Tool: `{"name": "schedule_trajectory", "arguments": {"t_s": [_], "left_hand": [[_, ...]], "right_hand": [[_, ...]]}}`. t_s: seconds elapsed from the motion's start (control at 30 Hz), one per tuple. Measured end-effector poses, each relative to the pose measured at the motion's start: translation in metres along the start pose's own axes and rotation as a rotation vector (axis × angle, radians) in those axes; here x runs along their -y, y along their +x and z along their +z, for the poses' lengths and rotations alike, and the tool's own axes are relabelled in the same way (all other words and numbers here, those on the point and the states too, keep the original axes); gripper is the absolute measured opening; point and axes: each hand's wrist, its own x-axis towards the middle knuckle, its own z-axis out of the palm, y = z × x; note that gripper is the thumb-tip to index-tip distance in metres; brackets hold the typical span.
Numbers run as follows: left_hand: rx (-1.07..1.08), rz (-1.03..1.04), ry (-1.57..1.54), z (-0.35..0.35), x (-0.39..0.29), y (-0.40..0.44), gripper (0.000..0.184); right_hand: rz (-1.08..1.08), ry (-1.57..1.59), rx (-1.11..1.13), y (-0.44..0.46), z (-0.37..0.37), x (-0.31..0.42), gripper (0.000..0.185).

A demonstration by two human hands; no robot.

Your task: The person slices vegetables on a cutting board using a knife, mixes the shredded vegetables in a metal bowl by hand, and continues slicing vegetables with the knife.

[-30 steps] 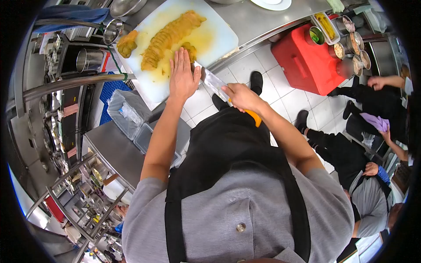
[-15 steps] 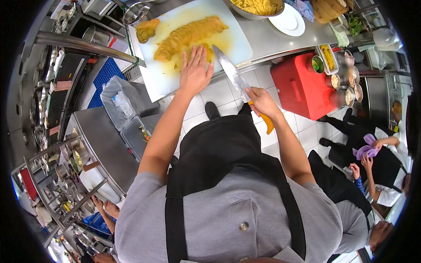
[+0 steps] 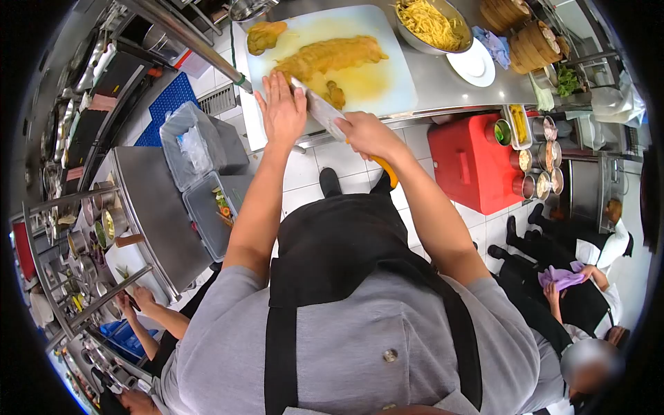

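Note:
A long row of sliced yellow-brown food (image 3: 332,58) lies across the white cutting board (image 3: 399,83). My right hand (image 3: 370,135) grips the orange handle of a large knife (image 3: 319,109), its blade pointing up and left to the near left end of the row. Beside the blade tip, my left hand (image 3: 281,111) lies with its fingers stretched out at the board's near left edge. A small separate piece (image 3: 335,95) sits right of the blade, and a larger lump (image 3: 265,37) is at the board's upper left.
A bowl of yellow strips (image 3: 432,26) and a white plate (image 3: 472,62) stand right of the board. Below them is a red container (image 3: 467,166) near several metal tins. Clear bins (image 3: 197,149) stand at left. Other people work at lower left and right.
The view has shifted, showing more counter at right. My left hand has moved to the row's left end, and the knife has swung from the row's right side toward that end.

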Motion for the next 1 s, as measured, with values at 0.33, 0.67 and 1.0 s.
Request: {"name": "schedule_trajectory", "arguments": {"t_s": [0.33, 0.67, 1.0], "left_hand": [[0.061, -0.284, 0.073, 0.019, 0.000, -0.010, 0.072], [0.268, 0.218, -0.187, 0.022, -0.036, -0.023, 0.061], [0.375, 0.354, -0.078, 0.023, -0.035, -0.017, 0.062]], "right_hand": [[-0.090, -0.293, -0.106, -0.015, -0.024, -0.002, 0.048], [0.214, 0.379, -0.181, -0.035, 0.001, -0.099, 0.045], [0.181, 0.435, -0.152, -0.028, -0.001, -0.121, 0.050]]}}
